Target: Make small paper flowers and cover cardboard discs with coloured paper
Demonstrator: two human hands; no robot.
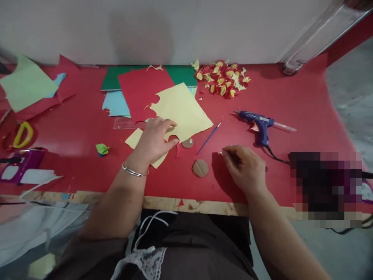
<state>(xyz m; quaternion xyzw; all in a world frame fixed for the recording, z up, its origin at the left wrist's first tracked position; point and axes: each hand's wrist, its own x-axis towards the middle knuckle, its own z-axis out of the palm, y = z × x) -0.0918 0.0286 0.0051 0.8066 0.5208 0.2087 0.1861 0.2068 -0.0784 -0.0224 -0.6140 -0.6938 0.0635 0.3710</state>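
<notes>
My left hand (157, 136), with a silver bangle at the wrist, rests at the lower left edge of a pale yellow sheet of paper (183, 111) with scalloped cut-outs. Its thumb and forefinger are apart. My right hand (246, 165) is curled low over the red tabletop, fingertips together; a tiny pale bit shows by them, and what they hold is hidden. Between the hands lie a round cardboard disc (200, 168) and a smaller disc (187, 143), partly under the paper. A thin blue paintbrush (209, 139) lies slantwise to the right of the sheet.
A blue glue gun (259, 122) with its cord lies at the right. Red and yellow paper pieces (223, 77) are heaped at the back wall. Red paper (142, 89) and green board (113, 76) lie behind. Yellow-handled scissors (23, 135) and a purple power strip (21, 165) are at left.
</notes>
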